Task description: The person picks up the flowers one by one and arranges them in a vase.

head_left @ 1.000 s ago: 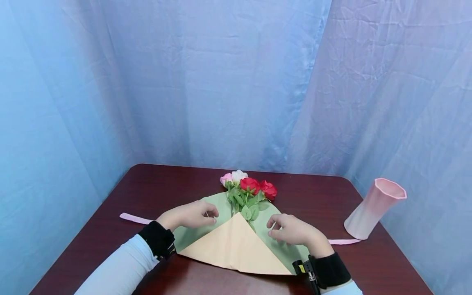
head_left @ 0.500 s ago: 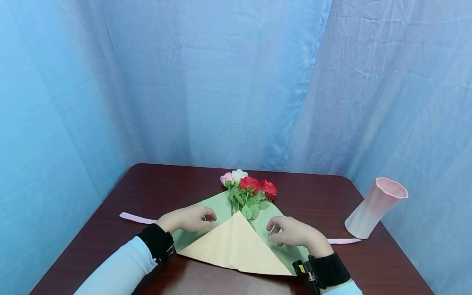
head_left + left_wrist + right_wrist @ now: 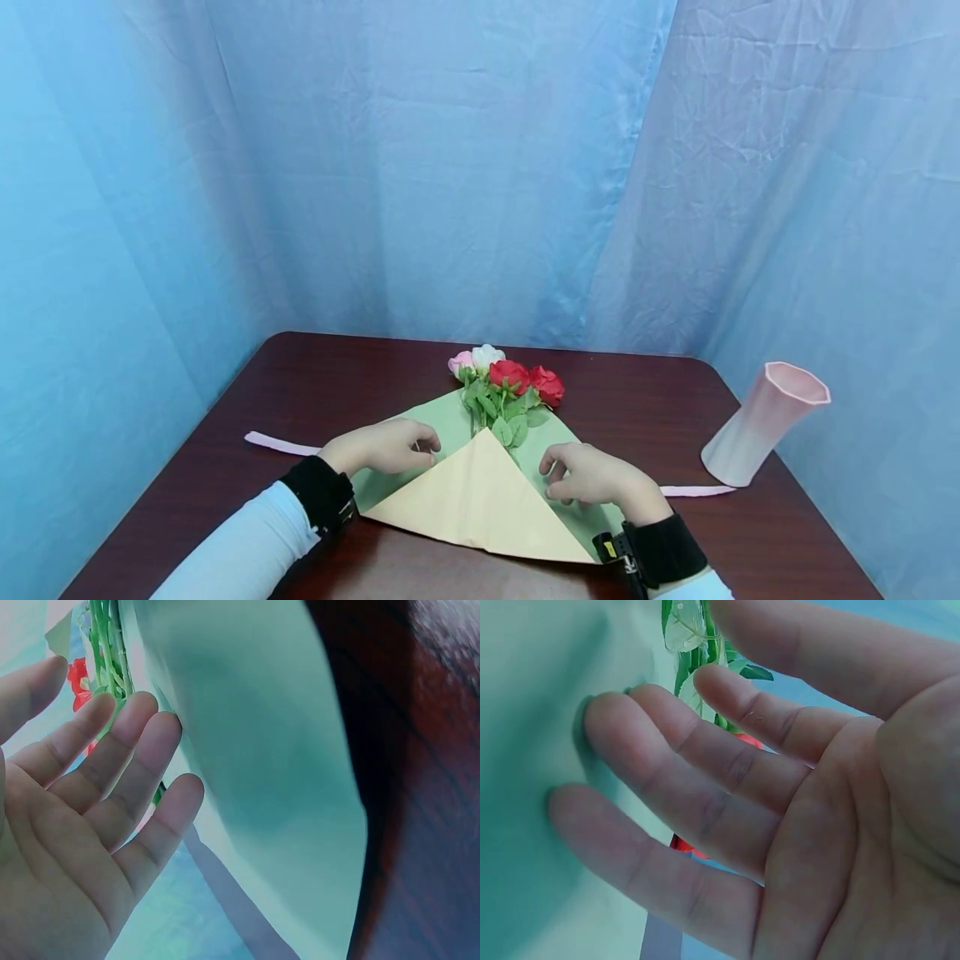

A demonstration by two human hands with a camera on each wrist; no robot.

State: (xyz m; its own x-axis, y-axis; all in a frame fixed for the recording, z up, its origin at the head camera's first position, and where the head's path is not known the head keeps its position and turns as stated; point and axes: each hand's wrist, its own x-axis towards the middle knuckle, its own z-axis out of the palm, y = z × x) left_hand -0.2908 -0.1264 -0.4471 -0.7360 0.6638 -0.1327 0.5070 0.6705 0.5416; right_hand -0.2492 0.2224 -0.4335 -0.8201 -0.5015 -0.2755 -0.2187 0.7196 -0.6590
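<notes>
A sheet of wrapping paper, green on its upper face [image 3: 450,414], lies on the table with its near part folded up as a cream triangle [image 3: 480,508]. On it rests a bunch of roses [image 3: 508,377], pink, white and red, their stems passing under the triangle's tip. My left hand [image 3: 386,446] is over the green paper left of the fold, fingers relaxed and holding nothing. To the right of the fold, my right hand [image 3: 592,475] has loosely bent fingers [image 3: 622,735], their tips right at the green paper in the right wrist view. Both palms are bare in the wrist views.
A pink ribbon [image 3: 281,444] shows at the left, and its other end [image 3: 697,491] at the right; the middle is hidden by the paper. A pink and white vase [image 3: 761,425] stands at the right. Blue curtains [image 3: 450,167] surround the dark red table [image 3: 352,375].
My right hand has shifted slightly nearer and to the left. My left hand has barely moved, its fingers drawn back a little. Flowers, paper and vase stay in place.
</notes>
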